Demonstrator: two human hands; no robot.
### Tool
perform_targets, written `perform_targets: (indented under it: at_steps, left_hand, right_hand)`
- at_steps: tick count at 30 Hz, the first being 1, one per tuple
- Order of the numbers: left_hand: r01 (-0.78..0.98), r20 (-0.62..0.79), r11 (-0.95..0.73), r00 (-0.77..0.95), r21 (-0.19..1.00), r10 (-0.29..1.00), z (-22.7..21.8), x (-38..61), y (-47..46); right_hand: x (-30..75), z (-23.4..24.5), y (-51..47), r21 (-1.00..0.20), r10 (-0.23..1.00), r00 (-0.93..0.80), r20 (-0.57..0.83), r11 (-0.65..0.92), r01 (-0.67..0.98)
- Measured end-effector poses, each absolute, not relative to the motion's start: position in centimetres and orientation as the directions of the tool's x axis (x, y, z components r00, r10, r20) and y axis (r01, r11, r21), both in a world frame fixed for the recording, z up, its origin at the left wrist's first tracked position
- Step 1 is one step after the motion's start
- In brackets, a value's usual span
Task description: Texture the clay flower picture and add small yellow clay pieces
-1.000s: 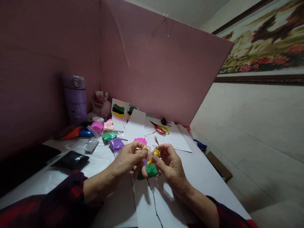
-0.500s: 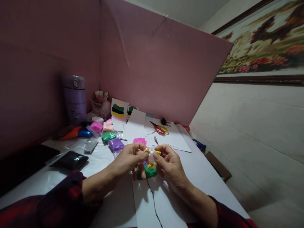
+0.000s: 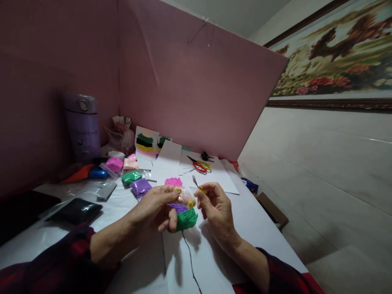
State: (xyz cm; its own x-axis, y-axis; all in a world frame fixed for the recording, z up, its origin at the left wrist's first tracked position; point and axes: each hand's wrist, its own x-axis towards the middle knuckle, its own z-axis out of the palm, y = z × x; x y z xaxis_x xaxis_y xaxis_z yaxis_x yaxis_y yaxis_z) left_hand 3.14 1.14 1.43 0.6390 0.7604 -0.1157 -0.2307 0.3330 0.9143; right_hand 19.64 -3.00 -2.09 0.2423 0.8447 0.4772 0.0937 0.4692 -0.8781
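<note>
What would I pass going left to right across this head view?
Purple flask → pink clay packet → left hand gripping a green clay piece → right hand pinching a yellow clay bit → brown cardboard.

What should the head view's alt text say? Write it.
The left hand holds a clear bag and the right hand pinches a yellow bit, by a green and purple clay piece, over a white table. Clay packets and scissors lie behind.

The left hand (image 3: 153, 210) grips a clear plastic bag of yellow clay (image 3: 186, 200); the right hand (image 3: 216, 208) pinches what looks like a yellow clay crumb (image 3: 202, 190), ribbed green clay lump (image 3: 186, 219) just below.
</note>
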Motion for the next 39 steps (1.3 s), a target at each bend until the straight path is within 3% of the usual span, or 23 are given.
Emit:
perform_targets:
  at_steps: [3,8,12,17,23,31,35,39]
  left_hand:
    - [-0.21,-0.143,0.304,0.555,0.929,0.82,1.7,3.0,1.2]
    - [-0.179,-0.147,0.287,0.548,0.941,0.824,1.5,3.1,0.9]
    - [-0.134,-0.144,0.275,0.598,0.952,0.789,1.4,3.0,0.6]
    - [-0.145,-0.112,0.26,0.634,0.954,0.765,1.3,2.7,1.2]
    - [-0.181,-0.131,0.299,0.612,0.937,0.78,1.3,2.8,1.3]
    - [-0.089,-0.045,0.158,0.723,0.983,0.689,1.0,3.1,0.4]
    - [-0.079,-0.019,0.12,0.756,0.99,0.655,1.2,3.2,0.0]
    - [-0.074,-0.051,0.167,0.766,0.983,0.641,1.9,3.2,-0.4]
  right_hand:
    - [19.7,-1.7,-3.8,-0.699,0.683,0.177,0.709,0.644,0.312]
    - [19.6,-1.3,-4.5,-0.492,0.563,-0.053,0.825,0.76,0.425]
    - [19.7,-1.3,-4.2,-0.57,0.653,-0.038,0.757,0.688,0.449]
    - [19.8,-1.3,-4.0,-0.753,0.744,0.128,0.656,0.636,0.168]
    - [19.9,-1.7,-4.1,-0.67,0.67,0.107,0.735,0.691,0.273]
    - [19.7,-1.0,-4.5,-0.511,0.562,0.01,0.827,0.744,0.43]
    - [19.4,-1.0,-4.4,-0.582,0.659,-0.016,0.752,0.676,0.452]
    - [19.5,-1.1,-4.1,-0.75,0.737,0.191,0.648,0.575,0.326]
